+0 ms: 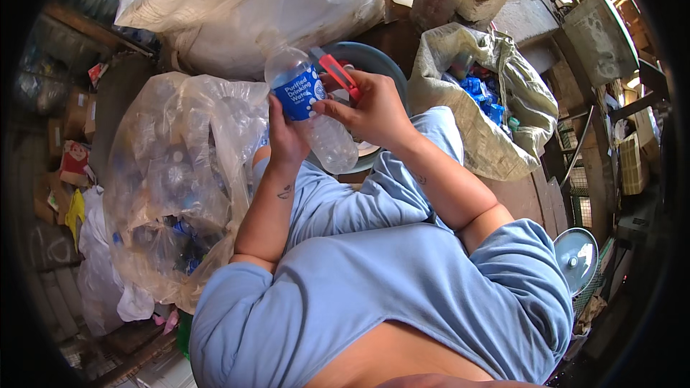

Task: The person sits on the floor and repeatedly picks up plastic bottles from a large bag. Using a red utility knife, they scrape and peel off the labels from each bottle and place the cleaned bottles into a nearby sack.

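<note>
A clear plastic water bottle [333, 143] with a blue printed label [295, 91] is tilted in front of me, its neck pointing up and left. My left hand [288, 132] grips it from the left side, around the label's lower edge. In my right hand [372, 105] is a red utility knife [339, 74], its tip pointing up and left beside the bottle. The thumb of that hand touches the label's right side. Below the hands stands a blue-grey basin [396, 73], mostly hidden; some of its contents show, too covered to name.
On the left bulges a translucent plastic bag [178, 167] of bottles. To the right, an open woven sack [474, 145] holds blue plastic scraps [488, 99]. A large white sack [291, 5] lies beyond the basin. An electric fan [577, 258] stands at the lower right.
</note>
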The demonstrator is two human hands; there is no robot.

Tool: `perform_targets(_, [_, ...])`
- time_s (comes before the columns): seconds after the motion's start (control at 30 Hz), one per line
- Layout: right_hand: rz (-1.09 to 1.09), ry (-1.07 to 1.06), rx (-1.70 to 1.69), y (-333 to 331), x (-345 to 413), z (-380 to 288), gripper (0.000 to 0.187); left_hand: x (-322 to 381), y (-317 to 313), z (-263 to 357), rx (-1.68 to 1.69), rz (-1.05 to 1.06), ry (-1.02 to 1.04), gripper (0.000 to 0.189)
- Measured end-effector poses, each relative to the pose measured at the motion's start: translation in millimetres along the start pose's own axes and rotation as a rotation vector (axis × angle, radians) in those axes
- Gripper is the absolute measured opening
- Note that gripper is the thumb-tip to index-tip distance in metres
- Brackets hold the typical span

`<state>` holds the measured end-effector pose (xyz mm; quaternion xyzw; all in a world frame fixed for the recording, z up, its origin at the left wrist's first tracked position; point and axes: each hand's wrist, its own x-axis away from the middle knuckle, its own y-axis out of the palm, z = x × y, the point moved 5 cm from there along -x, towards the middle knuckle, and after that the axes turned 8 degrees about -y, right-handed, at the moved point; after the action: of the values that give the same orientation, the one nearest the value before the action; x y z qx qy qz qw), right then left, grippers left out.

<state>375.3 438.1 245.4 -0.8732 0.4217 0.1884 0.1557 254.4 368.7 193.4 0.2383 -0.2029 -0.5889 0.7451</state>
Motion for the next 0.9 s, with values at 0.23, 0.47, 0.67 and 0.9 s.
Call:
perform_targets(0.23, [0.080,0.001,0.196,-15,8,2,0.024,-7,3,-14,-0.064,-0.106,-0.015,0.078])
perform_targets(0.47, [0.057,0.055,0.178,-32,13,4,0.022,-20,2,-25,-0.210,-0.061,0.004,0.073])
perform_targets(0.67, [0.087,0.022,0.303,-44,13,14,0.012,-20,20,-32,-0.167,-0.026,-0.070,0.071])
perform_targets(0.9, [0.247,0.046,0.461,-84,10,32,0.009,-5,23,-43,-0.117,-0.337,-0.571,0.091])
